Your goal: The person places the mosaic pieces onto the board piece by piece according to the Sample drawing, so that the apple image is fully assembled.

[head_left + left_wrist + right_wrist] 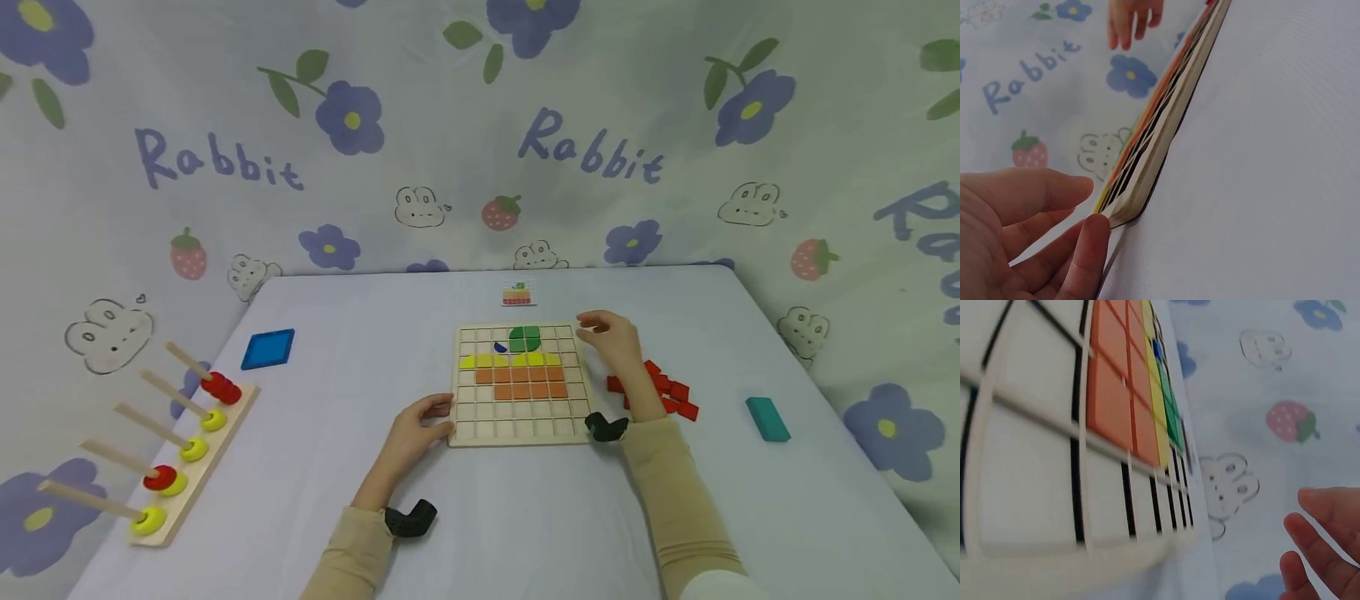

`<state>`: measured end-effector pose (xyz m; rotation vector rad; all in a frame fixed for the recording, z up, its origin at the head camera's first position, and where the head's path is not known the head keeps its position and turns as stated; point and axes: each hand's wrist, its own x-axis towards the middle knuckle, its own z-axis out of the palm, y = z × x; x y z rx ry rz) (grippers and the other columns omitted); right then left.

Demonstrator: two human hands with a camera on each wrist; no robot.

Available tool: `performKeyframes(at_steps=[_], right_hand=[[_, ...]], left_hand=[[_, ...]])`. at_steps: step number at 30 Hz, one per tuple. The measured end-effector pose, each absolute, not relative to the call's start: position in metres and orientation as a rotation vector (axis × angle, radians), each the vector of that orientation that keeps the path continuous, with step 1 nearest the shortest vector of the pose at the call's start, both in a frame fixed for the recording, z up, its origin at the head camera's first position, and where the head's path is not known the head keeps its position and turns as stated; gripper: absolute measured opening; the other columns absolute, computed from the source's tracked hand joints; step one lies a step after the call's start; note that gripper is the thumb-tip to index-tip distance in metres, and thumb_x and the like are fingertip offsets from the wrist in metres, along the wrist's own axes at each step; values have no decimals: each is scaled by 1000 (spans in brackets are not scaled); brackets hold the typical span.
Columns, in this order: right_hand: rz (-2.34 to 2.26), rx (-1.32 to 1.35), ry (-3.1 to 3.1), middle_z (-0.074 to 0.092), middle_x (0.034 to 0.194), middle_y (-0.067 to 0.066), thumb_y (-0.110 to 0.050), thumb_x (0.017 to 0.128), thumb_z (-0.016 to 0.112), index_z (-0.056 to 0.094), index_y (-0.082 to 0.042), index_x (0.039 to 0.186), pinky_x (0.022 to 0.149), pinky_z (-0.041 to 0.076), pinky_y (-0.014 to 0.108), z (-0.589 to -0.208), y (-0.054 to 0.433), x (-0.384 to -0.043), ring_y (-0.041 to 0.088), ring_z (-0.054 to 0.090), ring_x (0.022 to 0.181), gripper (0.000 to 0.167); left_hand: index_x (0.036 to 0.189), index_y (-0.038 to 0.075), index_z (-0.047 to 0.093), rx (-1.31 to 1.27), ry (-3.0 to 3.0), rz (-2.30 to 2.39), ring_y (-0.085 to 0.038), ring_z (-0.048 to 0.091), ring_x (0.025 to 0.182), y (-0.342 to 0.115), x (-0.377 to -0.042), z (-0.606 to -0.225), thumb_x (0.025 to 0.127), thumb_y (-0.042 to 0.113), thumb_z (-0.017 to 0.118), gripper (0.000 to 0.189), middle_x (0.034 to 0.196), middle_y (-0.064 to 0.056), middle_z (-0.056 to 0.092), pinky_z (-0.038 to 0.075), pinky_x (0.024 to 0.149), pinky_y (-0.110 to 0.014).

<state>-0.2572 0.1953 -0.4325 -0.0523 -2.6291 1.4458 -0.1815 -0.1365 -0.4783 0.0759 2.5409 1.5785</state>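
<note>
A wooden grid board (465, 425) lies flat on the white table. Orange tiles (529, 390) fill two rows of it, with a row of yellow pieces (487, 361) above, then green pieces (525, 337) and a small blue piece (500, 347). At the board's left edge rests my left hand (412, 429), its fingertips right at the rim; the left wrist view shows thumb and fingers by the board's corner. My right hand (611, 337) hovers beside the upper right corner with loosely bent fingers and nothing between them. Loose red tiles (678, 390) lie partly behind the right wrist.
Behind the board lies a small picture card (517, 293). A blue tray (267, 349) is at the back left, near a wooden peg stand (217, 454) with red and yellow rings. On the right sits a teal block (767, 419). A patterned cloth hangs behind the table.
</note>
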Motion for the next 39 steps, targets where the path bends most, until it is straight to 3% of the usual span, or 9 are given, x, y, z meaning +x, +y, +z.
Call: performKeyframes(at_steps=[10,16,26,34,39], right_hand=[[1453,-221,-2732,55,123,22,-10,89,57,54,-1,125,96,40,50,-459,268,-254,37,50,109,38],[1427,-218,-2825,51,126,24,-11,89,56,52,0,127,95,41,49,-465,279,-250,37,49,110,40],[1303,-197,-3059,44,129,30,-17,91,51,48,3,130,102,31,55,-462,287,-254,43,39,118,44],[1281,-156,-3016,50,120,28,-13,88,56,53,1,122,95,39,53,-460,284,-253,40,48,107,37],[1308,-146,-2998,52,118,28,-12,89,57,54,1,121,93,42,51,-458,282,-252,39,50,103,35]], left_hand=[[121,12,61,53,2538,1573,-22,58,104,-141,-179,-484,73,1,72,50,110,-6,63,49,77,-29],[120,14,61,13,2551,1567,-21,60,99,-139,-179,-484,72,1,72,51,108,-7,64,52,74,-29],[126,11,58,-48,2519,1596,-16,59,89,-131,-185,-480,72,1,70,56,101,-7,63,50,67,-24],[123,9,59,-43,2485,1626,-20,59,93,-131,-185,-478,73,0,70,52,110,-11,62,51,69,-25],[122,8,60,-43,2498,1605,-19,60,92,-131,-185,-478,73,1,70,50,104,-10,63,51,70,-26]])
